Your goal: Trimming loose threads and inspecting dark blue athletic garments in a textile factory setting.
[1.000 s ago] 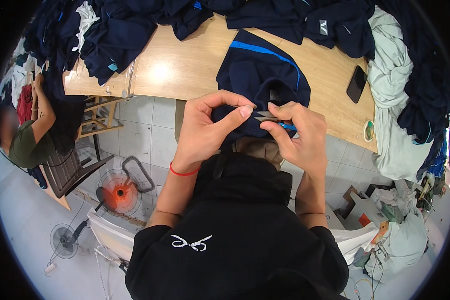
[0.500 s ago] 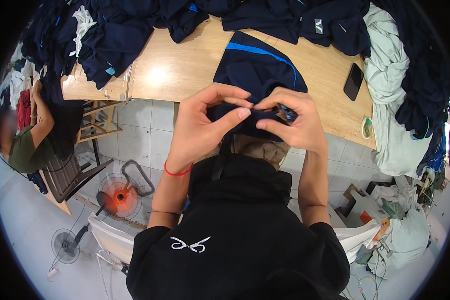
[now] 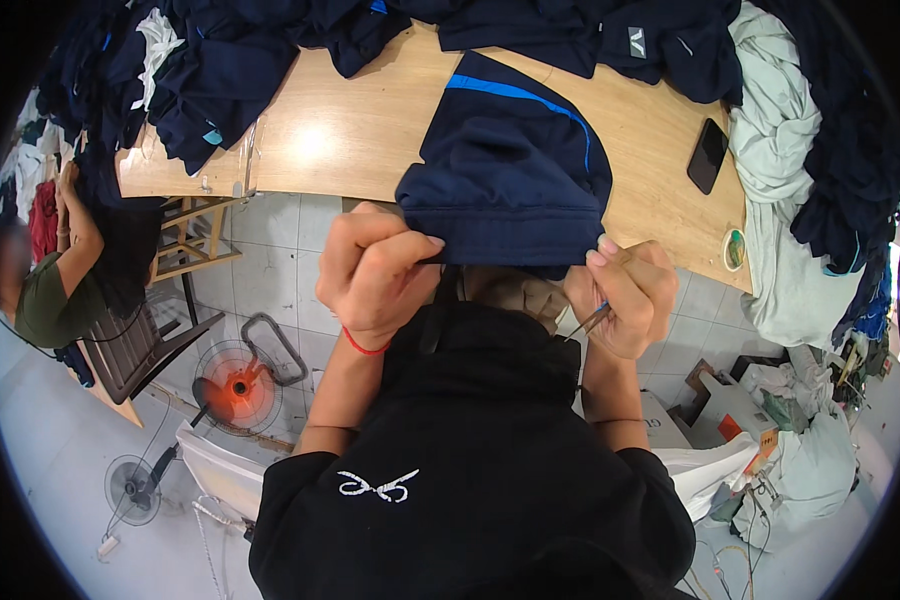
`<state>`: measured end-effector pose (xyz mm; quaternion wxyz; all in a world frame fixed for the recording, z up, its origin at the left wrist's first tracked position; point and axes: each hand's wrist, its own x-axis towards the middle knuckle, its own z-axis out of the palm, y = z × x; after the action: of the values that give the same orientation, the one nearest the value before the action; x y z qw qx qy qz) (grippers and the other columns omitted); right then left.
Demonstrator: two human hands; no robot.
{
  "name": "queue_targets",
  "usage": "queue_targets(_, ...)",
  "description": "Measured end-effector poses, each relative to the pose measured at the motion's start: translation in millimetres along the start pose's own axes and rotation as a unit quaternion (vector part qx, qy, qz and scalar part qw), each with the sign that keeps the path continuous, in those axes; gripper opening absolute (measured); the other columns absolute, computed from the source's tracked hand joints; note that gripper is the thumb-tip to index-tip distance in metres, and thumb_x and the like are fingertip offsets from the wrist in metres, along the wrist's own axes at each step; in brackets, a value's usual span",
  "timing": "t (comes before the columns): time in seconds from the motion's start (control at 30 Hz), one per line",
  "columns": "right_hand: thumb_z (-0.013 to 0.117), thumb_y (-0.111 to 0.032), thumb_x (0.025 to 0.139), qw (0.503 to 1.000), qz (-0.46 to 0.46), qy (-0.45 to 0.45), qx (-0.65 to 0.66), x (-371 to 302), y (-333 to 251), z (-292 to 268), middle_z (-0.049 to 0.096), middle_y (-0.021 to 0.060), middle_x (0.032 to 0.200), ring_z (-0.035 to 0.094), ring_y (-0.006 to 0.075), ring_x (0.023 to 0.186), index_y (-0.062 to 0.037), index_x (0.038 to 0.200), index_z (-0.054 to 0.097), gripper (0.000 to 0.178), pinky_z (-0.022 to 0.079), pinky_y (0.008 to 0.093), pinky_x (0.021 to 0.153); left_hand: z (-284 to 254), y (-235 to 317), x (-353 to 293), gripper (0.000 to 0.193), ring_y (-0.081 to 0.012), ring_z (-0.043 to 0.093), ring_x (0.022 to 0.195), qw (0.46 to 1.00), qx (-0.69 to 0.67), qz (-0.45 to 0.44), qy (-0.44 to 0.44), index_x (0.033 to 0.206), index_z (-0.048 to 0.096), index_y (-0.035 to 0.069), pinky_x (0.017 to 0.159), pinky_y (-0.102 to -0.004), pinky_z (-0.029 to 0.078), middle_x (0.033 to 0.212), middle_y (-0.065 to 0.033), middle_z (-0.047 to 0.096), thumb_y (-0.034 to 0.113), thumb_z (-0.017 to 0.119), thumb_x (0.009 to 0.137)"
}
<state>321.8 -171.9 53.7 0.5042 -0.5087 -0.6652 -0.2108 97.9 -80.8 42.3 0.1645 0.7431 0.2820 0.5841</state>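
A navy garment point(image 3: 515, 175) with a bright blue stripe lies over the table's near edge, its straight stitched hem stretched between my hands. My left hand point(image 3: 378, 270) is closed on the left end of that hem, fingers curled and thumb pressed against the cloth. At the opposite end, my right hand point(image 3: 630, 295) pinches the hem's corner between thumb and fingertips. Tucked in the same right palm is a slim pointed metal tool point(image 3: 592, 320) with a bit of blue, like thread snips; most of it is hidden by the fingers.
More navy garments point(image 3: 240, 90) are heaped along the far side of the wooden table point(image 3: 340, 130). A black phone point(image 3: 708, 157) and a small round dish point(image 3: 734, 250) sit at the right, beside pale cloth point(image 3: 770, 130). A co-worker point(image 3: 60, 275) handles cloth at left. Fans stand below.
My hands have moved apart and toward me, from fingertips close together to gripping both ends of the hem. The hem is now spread flat, and the pointed tool shows below my right hand.
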Motion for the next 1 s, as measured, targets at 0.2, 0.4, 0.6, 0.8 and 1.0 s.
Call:
queue_targets(0.2, 0.077, 0.009, 0.078, 1.000, -0.003, -0.006, -0.014, 1.2, 0.1, -3.4, 0.072, 0.0128, 0.089, 0.052, 0.0144, 0.049, -0.0035, 0.102, 0.071, 0.028, 0.034, 0.0276, 0.047, -5.7, 3.6, 1.7, 0.051, -0.0168, 0.054, 0.060, 0.999, 0.029, -0.010, -0.009, 0.092, 0.076, 0.003, 0.051, -0.0292, 0.039, 0.088, -0.0072, 0.055, -0.018, 0.072, 0.046)
queue_targets(0.4, 0.079, 0.009, 0.075, 0.999, -0.006, -0.007, -0.036, -0.6, 4.4, -4.8, 0.071, 0.0116, 0.091, 0.058, 0.0164, 0.058, -0.0049, 0.102, 0.071, 0.031, 0.035, 0.0287, 0.047, -9.1, 1.9, 3.6, 0.052, -0.0197, 0.059, 0.068, 0.997, 0.080, 0.002, -0.010, 0.097, 0.077, 0.002, 0.056, -0.0288, 0.044, 0.094, -0.0092, 0.061, -0.016, 0.068, 0.049)
queue_targets(0.6, 0.072, 0.013, 0.073, 0.962, 0.179, 0.085, -0.188, -7.3, 61.2, -31.6, 0.066, 0.0066, 0.094, 0.059, 0.0145, 0.078, -0.0060, 0.100, 0.069, 0.033, 0.044, 0.0268, 0.065, -26.5, -34.9, 1.8, 0.056, -0.0170, 0.061, 0.073, 0.979, 0.176, -0.088, 0.051, 0.108, 0.078, 0.003, 0.060, -0.0267, 0.048, 0.110, -0.0101, 0.069, -0.018, 0.067, 0.058)
queue_targets(0.8, 0.077, 0.009, 0.088, 0.895, 0.390, 0.193, -0.096, -30.4, 110.4, -55.2, 0.065, 0.0049, 0.102, 0.062, 0.0135, 0.093, -0.0012, 0.107, 0.064, 0.024, 0.051, 0.0248, 0.083, -47.4, -48.3, -8.2, 0.052, -0.0112, 0.056, 0.066, 0.949, 0.276, -0.106, 0.106, 0.121, 0.075, 0.003, 0.056, -0.0252, 0.044, 0.116, -0.0089, 0.068, -0.009, 0.086, 0.072)
queue_targets(1.0, 0.076, 0.011, 0.089, 0.855, 0.476, 0.204, 0.024, -31.5, 112.8, -61.7, 0.066, 0.0104, 0.109, 0.068, 0.0175, 0.099, 0.0005, 0.116, 0.060, 0.033, 0.059, 0.0321, 0.091, -41.6, -56.1, -7.5, 0.058, -0.0172, 0.064, 0.073, 0.957, 0.226, -0.166, 0.075, 0.126, 0.071, 0.002, 0.063, -0.0291, 0.049, 0.113, -0.0117, 0.067, -0.016, 0.078, 0.070)
